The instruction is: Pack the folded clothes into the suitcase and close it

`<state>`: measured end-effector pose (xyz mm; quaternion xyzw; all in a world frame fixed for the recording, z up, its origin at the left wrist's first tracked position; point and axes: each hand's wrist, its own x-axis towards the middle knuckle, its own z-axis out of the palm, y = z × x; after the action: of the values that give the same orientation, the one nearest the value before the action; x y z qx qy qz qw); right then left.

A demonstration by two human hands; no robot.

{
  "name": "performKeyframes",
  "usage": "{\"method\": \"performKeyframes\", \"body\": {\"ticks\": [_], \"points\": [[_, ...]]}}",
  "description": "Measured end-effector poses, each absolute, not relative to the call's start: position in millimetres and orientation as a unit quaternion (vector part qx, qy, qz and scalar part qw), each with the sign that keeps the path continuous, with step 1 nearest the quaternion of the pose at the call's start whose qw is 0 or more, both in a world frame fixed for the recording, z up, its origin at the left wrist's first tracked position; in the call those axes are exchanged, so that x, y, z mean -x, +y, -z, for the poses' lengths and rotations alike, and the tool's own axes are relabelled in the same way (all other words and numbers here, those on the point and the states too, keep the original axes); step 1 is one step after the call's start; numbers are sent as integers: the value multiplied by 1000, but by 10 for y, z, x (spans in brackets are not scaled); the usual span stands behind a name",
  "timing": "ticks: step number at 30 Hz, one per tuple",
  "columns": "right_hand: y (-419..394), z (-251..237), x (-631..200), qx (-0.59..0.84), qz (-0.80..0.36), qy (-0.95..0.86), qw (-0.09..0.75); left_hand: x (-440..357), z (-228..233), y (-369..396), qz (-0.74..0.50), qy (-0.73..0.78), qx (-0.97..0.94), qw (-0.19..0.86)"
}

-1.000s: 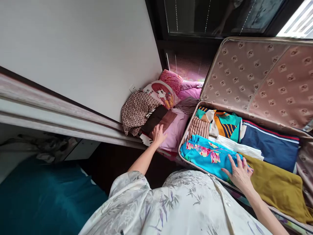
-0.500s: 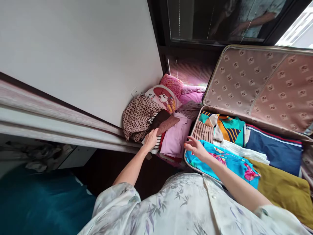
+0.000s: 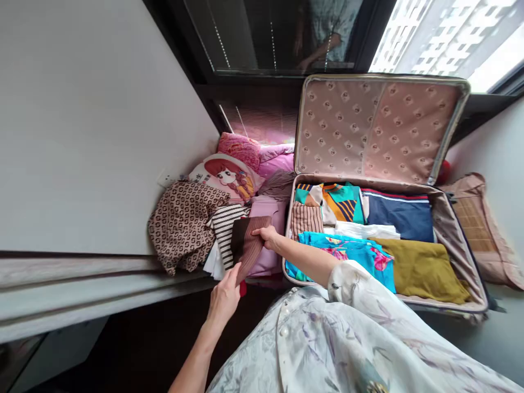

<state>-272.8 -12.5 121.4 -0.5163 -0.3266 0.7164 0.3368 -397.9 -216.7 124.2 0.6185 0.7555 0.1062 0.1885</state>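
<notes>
Both my hands have hold of a folded brown ribbed garment (image 3: 250, 236), part of it dark brown. The fingers of my left hand (image 3: 224, 296) are closed on its lower left corner. At its right edge, my right hand (image 3: 267, 238) pinches the cloth. Behind the garment lie a black-and-white striped garment (image 3: 223, 228) and a folded pink garment (image 3: 268, 261). To the right stands an open suitcase (image 3: 452, 232) with folded clothes: a turquoise floral piece (image 3: 352, 252), an olive piece (image 3: 421, 270), a navy piece (image 3: 403, 215) and a brown striped piece (image 3: 306, 219).
A brown patterned cloth heap (image 3: 184, 221) sits against the wall on the left. Behind are a cushion with a cartoon girl (image 3: 229, 177) and a pink pillow (image 3: 239, 148). The upright suitcase lid (image 3: 339, 125) leans near the window. A beige bag (image 3: 477, 218) stands far right.
The brown garment has come away from the patterned heap, towards me and the right. My right hand has left the suitcase edge and taken hold of it. The view has turned right.
</notes>
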Motion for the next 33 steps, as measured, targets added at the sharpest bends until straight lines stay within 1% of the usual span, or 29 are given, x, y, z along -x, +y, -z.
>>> {"method": "performKeyframes", "body": {"ticks": [2,5,7,10,12,14,16,18,21,23,26,30,33], "points": [[-2,-1239,2700,512,-736,-293,333,3980,-1328,-2068,-139,743,-632,170],[243,-1377,2483,490,-759,-255,345,3874,-1601,-1761,-159,717,-663,145],[425,-1535,2168,454,-760,-239,398,3727,-1806,-1472,-161,698,-688,117],[621,-1748,1461,391,-723,-228,522,3398,-1998,-973,-180,638,-746,63],[629,-1768,906,383,-678,-226,585,3102,-1976,-653,-194,583,-788,39],[512,-1639,359,416,-633,-204,620,2755,-1812,-395,-184,537,-823,40],[300,-1389,-116,500,-592,-142,616,2391,-1532,-241,-137,503,-851,71],[53,-1097,-479,582,-559,-72,586,2073,-1207,-205,-56,472,-870,132],[-231,-752,-788,619,-549,-36,561,1788,-832,-297,23,468,-859,206],[-304,-624,-867,618,-554,-36,557,1729,-728,-366,20,488,-845,218],[-271,-539,-897,617,-558,-43,553,1732,-732,-371,3,495,-840,221],[-190,-506,-942,630,-554,-58,540,1721,-779,-250,-45,509,-826,235],[-225,-536,-1034,648,-543,-84,527,1676,-801,-190,-80,533,-811,226]]}}
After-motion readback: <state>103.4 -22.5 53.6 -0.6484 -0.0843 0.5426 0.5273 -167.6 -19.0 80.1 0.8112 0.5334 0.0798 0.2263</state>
